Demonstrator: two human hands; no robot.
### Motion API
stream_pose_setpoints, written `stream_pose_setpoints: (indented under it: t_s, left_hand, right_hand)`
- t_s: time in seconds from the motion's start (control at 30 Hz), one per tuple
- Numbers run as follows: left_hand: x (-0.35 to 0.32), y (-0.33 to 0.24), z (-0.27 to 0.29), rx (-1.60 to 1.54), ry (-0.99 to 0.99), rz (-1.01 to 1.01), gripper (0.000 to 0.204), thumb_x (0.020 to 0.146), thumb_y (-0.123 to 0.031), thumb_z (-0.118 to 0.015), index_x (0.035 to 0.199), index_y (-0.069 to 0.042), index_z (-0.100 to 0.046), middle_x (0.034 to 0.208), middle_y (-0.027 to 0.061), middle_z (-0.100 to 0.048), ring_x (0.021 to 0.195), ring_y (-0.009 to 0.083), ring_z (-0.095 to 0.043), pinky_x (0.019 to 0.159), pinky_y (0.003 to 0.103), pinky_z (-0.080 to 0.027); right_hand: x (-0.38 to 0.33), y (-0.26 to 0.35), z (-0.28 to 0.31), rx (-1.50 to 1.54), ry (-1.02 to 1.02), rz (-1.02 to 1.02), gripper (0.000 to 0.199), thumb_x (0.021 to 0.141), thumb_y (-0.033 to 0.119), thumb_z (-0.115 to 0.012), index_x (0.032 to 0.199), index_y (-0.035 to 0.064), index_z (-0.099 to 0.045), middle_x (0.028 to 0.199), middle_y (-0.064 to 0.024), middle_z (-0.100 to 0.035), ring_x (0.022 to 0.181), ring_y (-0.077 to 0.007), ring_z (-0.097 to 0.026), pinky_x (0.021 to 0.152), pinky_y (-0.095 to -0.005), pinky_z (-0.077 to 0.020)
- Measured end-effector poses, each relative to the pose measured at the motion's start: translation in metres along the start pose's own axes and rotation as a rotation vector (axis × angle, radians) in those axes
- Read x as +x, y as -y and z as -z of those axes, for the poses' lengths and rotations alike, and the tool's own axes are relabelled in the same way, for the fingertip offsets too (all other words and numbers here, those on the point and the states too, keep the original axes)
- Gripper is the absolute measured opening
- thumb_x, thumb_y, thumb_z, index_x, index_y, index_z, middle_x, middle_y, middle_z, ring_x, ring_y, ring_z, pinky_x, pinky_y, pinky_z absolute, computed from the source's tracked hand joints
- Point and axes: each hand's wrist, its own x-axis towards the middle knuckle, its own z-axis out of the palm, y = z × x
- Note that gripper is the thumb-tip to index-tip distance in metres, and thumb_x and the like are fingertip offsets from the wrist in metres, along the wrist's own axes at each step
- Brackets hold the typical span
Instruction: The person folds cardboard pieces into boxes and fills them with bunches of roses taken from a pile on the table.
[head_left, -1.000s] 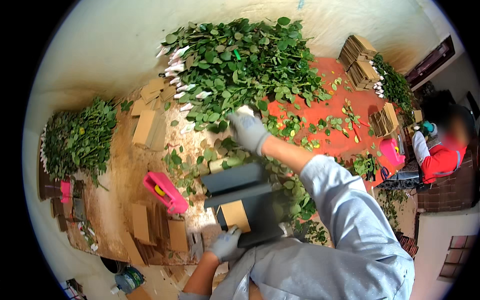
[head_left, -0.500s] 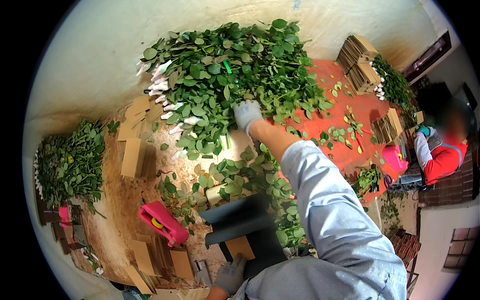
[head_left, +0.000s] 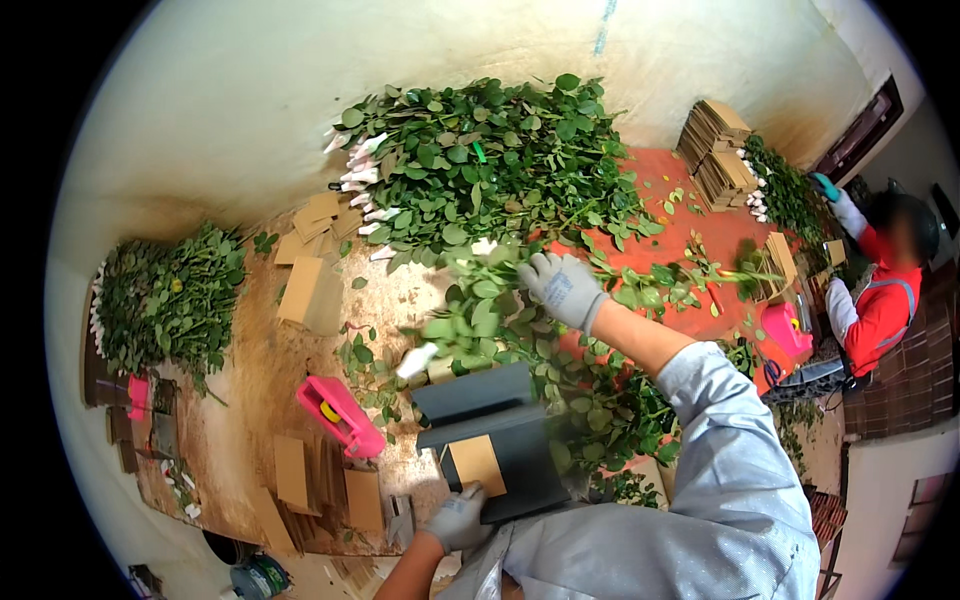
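- Gripping a leafy stem, the gloved right hand [head_left: 562, 286] is closed around one flower stalk [head_left: 470, 320] that it has drawn out of the big green heap [head_left: 480, 170]; half a second ago that hand was deeper in the pile, up toward twelve o'clock.
- Its stalk now hangs clear of the heap, leaves trailing toward eight o'clock, with a pale wrapped bud [head_left: 416, 360] at the low end just above the dark folded sleeve [head_left: 490, 430].
- At six o'clock the gloved left hand [head_left: 458, 516] rests on the near edge of that dark sleeve, fingers curled over it, pinning it to the table [head_left: 250, 370]; it sits much where it did a second ago.
- A tan cardboard sheet [head_left: 476, 464] lies on the sleeve, just beside the left hand.
- So the stem has travelled from pile toward sleeve, and to my eye the picking part is done while the laying-in part is not yet.
- Over at eight o'clock a pink tool [head_left: 340, 416] lies on the table, untouched, with loose cardboard pieces [head_left: 300, 290] farther off at ten.
- A smaller green bunch [head_left: 165, 300] sits at nine o'clock, well apart.
- Off at three o'clock another person in a red top [head_left: 880, 300] works at the same bench.
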Motion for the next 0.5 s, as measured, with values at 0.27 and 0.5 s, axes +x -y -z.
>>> stream_pose_setpoints:
  t_s: [0.27,0.5]
  left_hand:
    - [0.003,-0.009,0.009,-0.046,0.003,0.0,0.038,0.087,-0.031,-0.059,0.112,-0.002,-0.061,0.119,0.023,-0.061,0.107,0.0436,-0.063,0.094,0.049,-0.05]
    - [0.004,-0.013,0.011,0.0,-0.053,-0.035,0.039,0.088,-0.031,-0.057,0.109,0.002,-0.061,0.119,0.0264,-0.062,0.111,0.045,-0.061,0.097,0.049,-0.049]
  right_hand:
    - [-0.007,-0.013,0.008,0.342,-0.157,-0.203,0.035,0.088,0.007,-0.058,0.123,0.0078,-0.055,0.114,-0.0196,-0.058,0.097,-0.0399,-0.065,0.081,-0.0486,-0.0547]
    - [0.031,0.003,0.068,0.652,-0.447,-0.036,0.022,0.094,0.012,-0.059,0.115,0.0057,-0.061,0.106,-0.0189,-0.062,0.096,-0.041,-0.062,0.082,-0.0475,-0.0515]
